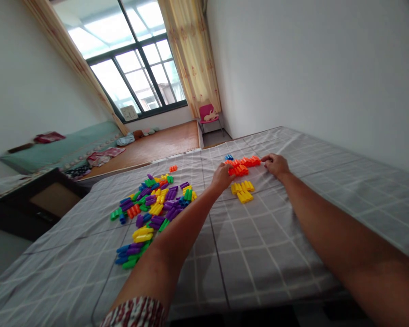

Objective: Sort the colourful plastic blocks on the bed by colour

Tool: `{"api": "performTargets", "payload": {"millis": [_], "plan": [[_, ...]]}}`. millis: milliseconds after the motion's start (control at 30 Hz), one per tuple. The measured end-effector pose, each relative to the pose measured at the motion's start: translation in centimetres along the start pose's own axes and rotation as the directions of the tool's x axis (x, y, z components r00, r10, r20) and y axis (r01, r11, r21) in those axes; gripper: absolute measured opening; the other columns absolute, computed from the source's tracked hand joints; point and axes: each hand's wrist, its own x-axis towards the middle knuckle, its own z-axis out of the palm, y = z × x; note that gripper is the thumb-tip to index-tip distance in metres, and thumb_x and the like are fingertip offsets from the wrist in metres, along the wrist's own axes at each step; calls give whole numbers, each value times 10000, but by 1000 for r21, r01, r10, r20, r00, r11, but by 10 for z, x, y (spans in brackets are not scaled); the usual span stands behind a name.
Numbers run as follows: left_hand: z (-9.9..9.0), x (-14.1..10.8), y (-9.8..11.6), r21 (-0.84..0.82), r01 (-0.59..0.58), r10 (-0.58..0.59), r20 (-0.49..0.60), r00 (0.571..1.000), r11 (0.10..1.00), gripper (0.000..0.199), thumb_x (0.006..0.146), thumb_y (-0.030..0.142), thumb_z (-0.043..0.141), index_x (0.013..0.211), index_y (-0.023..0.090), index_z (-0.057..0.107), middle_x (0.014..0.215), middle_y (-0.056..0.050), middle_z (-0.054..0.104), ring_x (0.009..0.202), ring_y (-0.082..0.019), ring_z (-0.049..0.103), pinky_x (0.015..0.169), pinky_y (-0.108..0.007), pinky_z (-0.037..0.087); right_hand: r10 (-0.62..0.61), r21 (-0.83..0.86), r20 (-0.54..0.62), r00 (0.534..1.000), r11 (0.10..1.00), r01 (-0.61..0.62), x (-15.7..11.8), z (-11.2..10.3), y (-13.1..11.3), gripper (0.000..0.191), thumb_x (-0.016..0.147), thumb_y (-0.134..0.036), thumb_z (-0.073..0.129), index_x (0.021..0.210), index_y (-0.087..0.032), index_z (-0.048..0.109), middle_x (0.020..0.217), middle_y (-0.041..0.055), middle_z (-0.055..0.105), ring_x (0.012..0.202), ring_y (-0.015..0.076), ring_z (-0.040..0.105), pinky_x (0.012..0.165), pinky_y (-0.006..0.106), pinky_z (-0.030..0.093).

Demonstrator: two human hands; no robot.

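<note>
L hand (222,176) & R hand (277,166) flank orange plastic blocks (248,162) on gray checked cloth (264,240), yellow blocks (244,188) nr; can't tell if either grips.

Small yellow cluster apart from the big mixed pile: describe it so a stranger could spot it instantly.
On the grey checked cloth, look right of the mixed-colour pile, past the left forearm. The small yellow cluster lies there, closer to the camera than the orange pieces at the left hand. Its all-yellow colour sets it apart from those orange pieces and from the mixed-colour pile.
</note>
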Motion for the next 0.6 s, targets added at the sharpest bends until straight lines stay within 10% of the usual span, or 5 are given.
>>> {"api": "performTargets", "payload": {"millis": [433,600], "plan": [[9,-8,-12,-58,70,-67,47,997,996,250,703,211,707,929,158,614,985,-57,604,847,-146,603,803,-281,497,8,2,-19,1000,1000,-8,-2,0,-1,309,705,-163,490,898,-177,731,708,34,708,689,176,649,736,285,488],[-24,-7,-28,12,-8,8,2,1000,1000,211,800,302,615,966,175,644,980,-55,627,860,-148,605,834,-285,484,41,30,-120,992,999,-37,1,1,9,347,718,-183,491,997,-171,698,687,40,691,696,198,655,745,324,494]]}}
